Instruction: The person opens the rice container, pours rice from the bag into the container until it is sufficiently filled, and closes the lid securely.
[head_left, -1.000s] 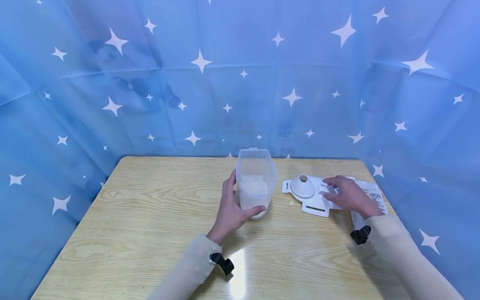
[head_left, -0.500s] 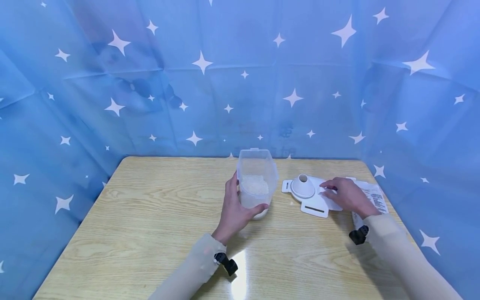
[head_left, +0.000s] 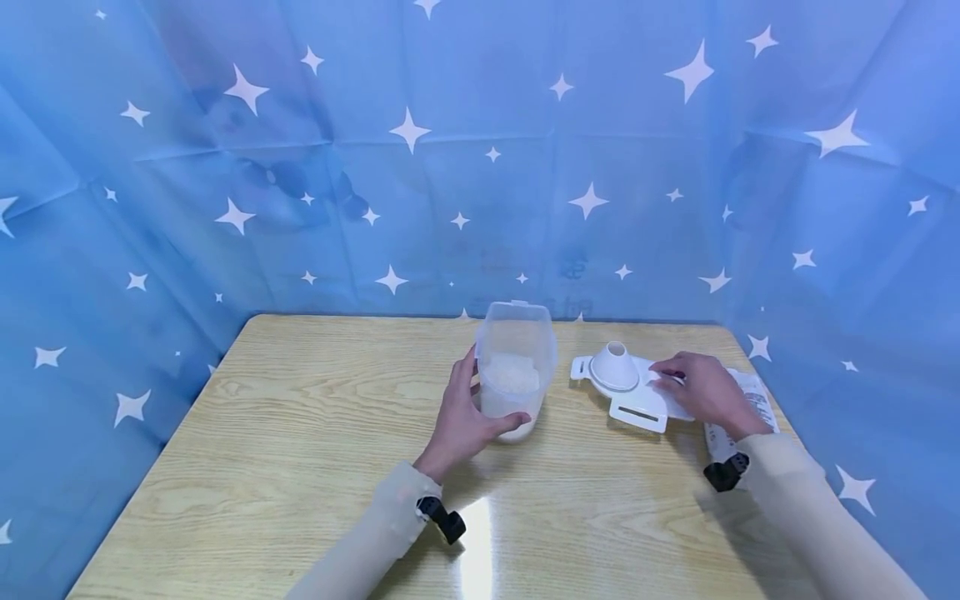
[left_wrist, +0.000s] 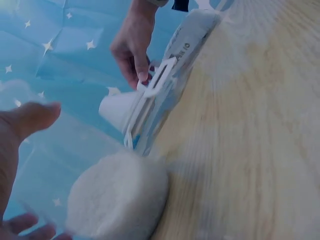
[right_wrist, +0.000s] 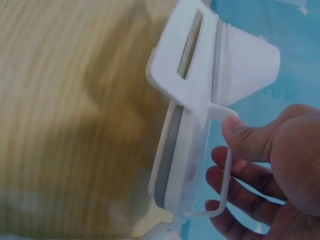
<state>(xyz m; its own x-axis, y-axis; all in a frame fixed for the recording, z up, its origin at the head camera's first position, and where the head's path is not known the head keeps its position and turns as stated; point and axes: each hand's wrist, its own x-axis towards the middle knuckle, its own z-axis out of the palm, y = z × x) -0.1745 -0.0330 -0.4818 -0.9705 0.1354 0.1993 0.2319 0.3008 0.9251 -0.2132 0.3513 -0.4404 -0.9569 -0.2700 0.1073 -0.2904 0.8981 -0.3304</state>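
Note:
A clear plastic container stands upright at the table's middle, its top uncovered, with white grains inside. My left hand holds its near-left side, thumb across the front. In the left wrist view the grains show through the see-through wall. On the right, my right hand pinches the loop handle of a white plastic lid with slotted side flaps. A cone-shaped spout rises from the lid's left part. The lid tilts slightly, its near flap above the table with a shadow below.
A white printed plastic bag lies at the table's right edge, partly behind the right hand. A wood-grain table spans the front. A blue curtain with white stars hangs behind and on both sides.
My right hand has moved from hovering over the lid to pinching its handle. The lid has tilted and shifted slightly right. My left hand stays on the container.

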